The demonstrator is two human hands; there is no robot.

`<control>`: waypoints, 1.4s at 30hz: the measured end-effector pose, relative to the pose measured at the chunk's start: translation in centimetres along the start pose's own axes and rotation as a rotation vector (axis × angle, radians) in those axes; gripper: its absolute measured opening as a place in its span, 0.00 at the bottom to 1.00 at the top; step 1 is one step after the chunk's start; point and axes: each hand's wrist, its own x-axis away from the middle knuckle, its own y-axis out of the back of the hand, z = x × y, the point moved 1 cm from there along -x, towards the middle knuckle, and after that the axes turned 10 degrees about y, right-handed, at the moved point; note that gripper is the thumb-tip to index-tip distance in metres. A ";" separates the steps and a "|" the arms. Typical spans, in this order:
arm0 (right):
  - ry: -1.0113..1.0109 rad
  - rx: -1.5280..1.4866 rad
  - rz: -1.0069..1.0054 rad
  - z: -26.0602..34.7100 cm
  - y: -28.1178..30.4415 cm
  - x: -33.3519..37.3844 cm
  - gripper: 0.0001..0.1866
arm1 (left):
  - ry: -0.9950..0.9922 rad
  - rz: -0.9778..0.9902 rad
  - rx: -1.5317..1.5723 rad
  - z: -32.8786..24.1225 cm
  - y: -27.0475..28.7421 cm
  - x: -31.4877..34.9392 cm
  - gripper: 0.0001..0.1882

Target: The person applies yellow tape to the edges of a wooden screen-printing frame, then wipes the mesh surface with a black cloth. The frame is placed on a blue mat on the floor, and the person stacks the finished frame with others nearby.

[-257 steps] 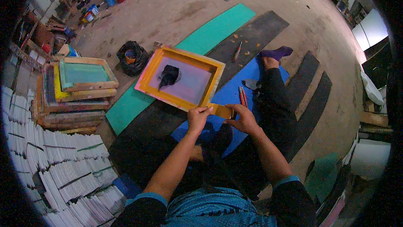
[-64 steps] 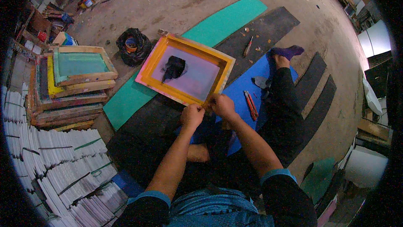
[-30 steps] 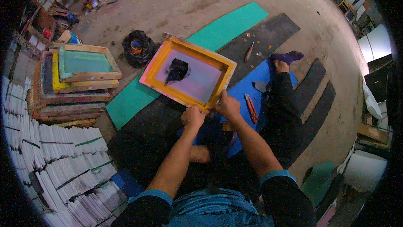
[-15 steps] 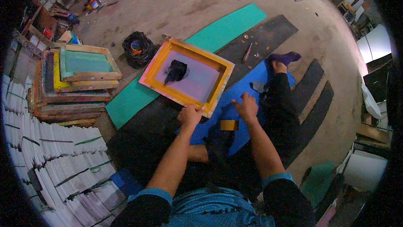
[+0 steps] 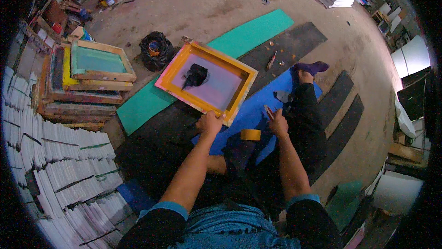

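My left hand (image 5: 210, 123) grips the near corner of a screen-printing frame (image 5: 218, 87), fingers closed on its edge. The frame lies tilted on the mats, its inner walls yellow and its mesh pale violet. A ragged black patch (image 5: 195, 75) sits on the mesh. To the right, my right hand (image 5: 279, 123) is closed round a slim reddish tool (image 5: 269, 112), its kind too small to make out. A roll of yellow-brown tape (image 5: 250, 134) rests between my forearms. Past my right hand, a small dark piece (image 5: 282, 96) lies on the blue mat (image 5: 271, 87).
A black bag-lined bucket (image 5: 155, 51) stands beyond the frame. Stacked wooden frames (image 5: 99, 60) and bundled paper (image 5: 69, 170) fill the left. A slim pointed tool (image 5: 271, 60) lies on the black mat (image 5: 299, 41), beside a green mat (image 5: 253, 30). My outstretched leg (image 5: 306, 111) is at right.
My right hand has closed and now holds the slim reddish tool; before, its fingers were spread and no tool showed. The left hand keeps its grip on the frame.
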 end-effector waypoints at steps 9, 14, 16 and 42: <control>0.392 -0.047 0.132 12.0 -0.7 5.6 0.22 | -0.003 -0.023 0.057 0.8 -0.9 0.7 0.20; 0.445 0.100 0.227 17.3 -0.4 7.9 0.28 | 0.000 -0.037 0.063 1.7 -1.3 0.0 0.20; 0.450 0.116 0.238 18.0 -0.6 7.9 0.29 | 0.006 -0.061 0.046 2.3 -1.8 -0.5 0.19; 0.139 0.046 0.225 18.2 -2.6 2.4 0.16 | 0.009 -0.068 0.020 1.7 -1.2 0.4 0.14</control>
